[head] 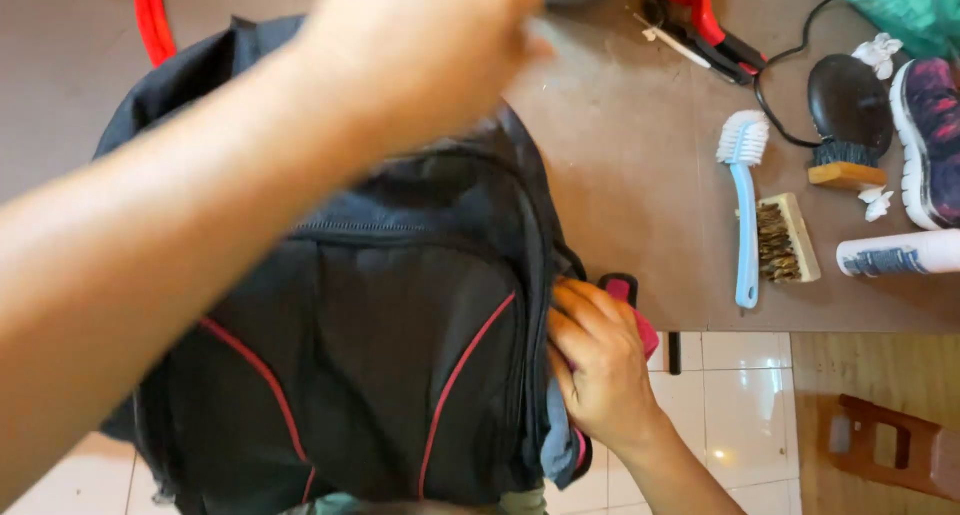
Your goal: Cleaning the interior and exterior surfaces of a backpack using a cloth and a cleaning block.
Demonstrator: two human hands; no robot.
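Backpack (380,345) on brown table (630,165), tiled floor (740,395)

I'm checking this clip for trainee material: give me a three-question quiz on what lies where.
1. True or false: the right hand presses the side of the black backpack.
2. Which brush has a light blue handle: A, the white-bristled brush; B, the wooden brush; C, the dark round brush?
3. Where is the left hand?

Key: 1 true. 2 A. 3 Raised over the backpack's top, blurred; whether it grips anything cannot be told.
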